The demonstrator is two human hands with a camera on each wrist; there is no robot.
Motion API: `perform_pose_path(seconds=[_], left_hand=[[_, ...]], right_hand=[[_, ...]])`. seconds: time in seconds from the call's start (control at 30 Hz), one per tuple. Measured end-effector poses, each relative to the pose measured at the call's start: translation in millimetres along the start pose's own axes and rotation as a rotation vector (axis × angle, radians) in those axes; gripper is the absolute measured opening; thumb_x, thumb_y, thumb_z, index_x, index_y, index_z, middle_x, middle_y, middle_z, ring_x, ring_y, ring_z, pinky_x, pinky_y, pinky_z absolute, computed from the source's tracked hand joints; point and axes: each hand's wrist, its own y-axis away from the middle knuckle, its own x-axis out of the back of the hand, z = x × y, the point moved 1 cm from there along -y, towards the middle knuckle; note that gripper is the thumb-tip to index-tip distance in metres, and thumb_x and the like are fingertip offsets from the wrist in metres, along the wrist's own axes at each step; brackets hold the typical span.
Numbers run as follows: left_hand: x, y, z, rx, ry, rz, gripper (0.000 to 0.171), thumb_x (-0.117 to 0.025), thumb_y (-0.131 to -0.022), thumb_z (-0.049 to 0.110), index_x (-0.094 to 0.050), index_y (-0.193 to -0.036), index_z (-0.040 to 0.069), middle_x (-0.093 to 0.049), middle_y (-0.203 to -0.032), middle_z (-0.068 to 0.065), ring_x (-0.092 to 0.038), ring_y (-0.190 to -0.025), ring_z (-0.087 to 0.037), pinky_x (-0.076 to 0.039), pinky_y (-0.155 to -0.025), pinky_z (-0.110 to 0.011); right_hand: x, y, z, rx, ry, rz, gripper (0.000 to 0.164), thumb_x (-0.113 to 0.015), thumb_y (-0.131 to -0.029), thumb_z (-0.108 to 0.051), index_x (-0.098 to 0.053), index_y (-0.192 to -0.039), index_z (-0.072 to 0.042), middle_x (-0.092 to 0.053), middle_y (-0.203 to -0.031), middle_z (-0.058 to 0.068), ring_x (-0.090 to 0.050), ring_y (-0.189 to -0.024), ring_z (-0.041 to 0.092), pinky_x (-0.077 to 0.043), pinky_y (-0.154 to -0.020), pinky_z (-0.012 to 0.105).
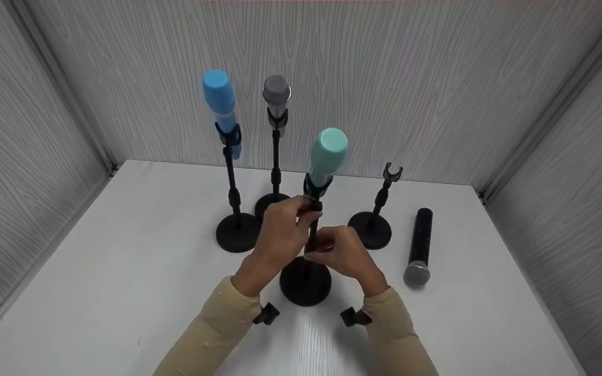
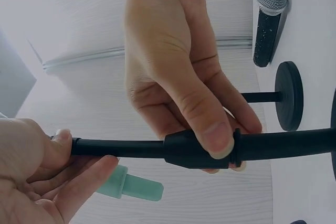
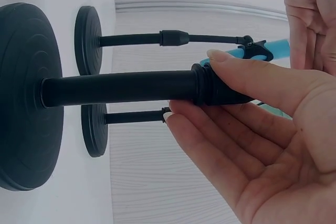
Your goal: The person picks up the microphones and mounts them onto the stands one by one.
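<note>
Mint-green, the microphone (image 1: pixel 328 151) stands before us in the forked clip of the nearest black stand (image 1: pixel 303 291), whose round base sits about midway between the left and right edges of the counter (image 1: pixel 149 235); both our hands are clamped on this stand; our left hand (image 1: pixel 282 230) pinches the slim upper rod just below the clip, while our right hand (image 1: pixel 345 250) grips the collar (image 2: pixel 181 149) lower down, thumb on one side and fingers on the other; toward the back edge we see a blue microphone (image 1: pixel 221 96) on its stand (image 1: pixel 234 198), left of a grey-headed microphone (image 1: pixel 277 94) on another; a shorter stand (image 1: pixel 371 230) with its clip upward is to the right; near the right edge a black microphone (image 1: pixel 422 237) lies flat, its silver head toward us.
</note>
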Motion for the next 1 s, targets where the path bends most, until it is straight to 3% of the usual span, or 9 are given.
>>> perform_pose_path(seconds=[0.3,0.67,0.87,1.0], left_hand=[[3.4,-3.5,6.9,0.014,0.011,0.013,0.007,-0.07,-0.097,0.007,-0.072,-0.098,0.0,-0.077,-0.092,-0.011,-0.072,-0.08,-0.018,-0.059,-0.07,-0.033],[2.9,-3.5,7.9,0.026,0.01,0.002,0.009,-0.069,-0.098,0.009,-0.072,-0.098,0.0,-0.076,-0.092,-0.011,-0.074,-0.083,-0.021,-0.06,-0.073,-0.037],[3.6,-2.8,8.9,0.023,0.007,0.008,0.008,-0.07,-0.097,0.008,-0.072,-0.098,0.001,-0.076,-0.092,-0.011,-0.075,-0.086,-0.022,-0.061,-0.076,-0.038],[3.7,-2.6,8.9,0.019,0.007,0.016,0.008,-0.07,-0.097,0.007,-0.072,-0.098,0.0,-0.077,-0.093,-0.012,-0.075,-0.088,-0.023,-0.062,-0.077,-0.038]], right_hand=[[-0.4,-0.1,-0.4,-0.007,0.0,0.006,0.013,-0.084,-0.084,-0.008,-0.079,-0.095,-0.006,-0.078,-0.089,0.009,-0.075,-0.083,0.018,-0.063,-0.078,0.032],[-1.2,1.0,-0.7,-0.027,0.002,-0.003,0.013,-0.084,-0.084,-0.008,-0.079,-0.096,-0.007,-0.078,-0.09,0.008,-0.075,-0.083,0.017,-0.063,-0.078,0.03],[1.0,0.9,1.6,-0.036,-0.057,-0.041,0.022,-0.082,-0.086,-0.007,-0.076,-0.108,-0.006,-0.078,-0.102,0.009,-0.076,-0.094,0.022,-0.063,-0.084,0.03],[3.6,1.4,1.5,0.01,-0.107,-0.076,0.026,-0.075,-0.091,-0.003,-0.073,-0.117,-0.005,-0.076,-0.111,0.011,-0.075,-0.105,0.025,-0.061,-0.091,0.032]])
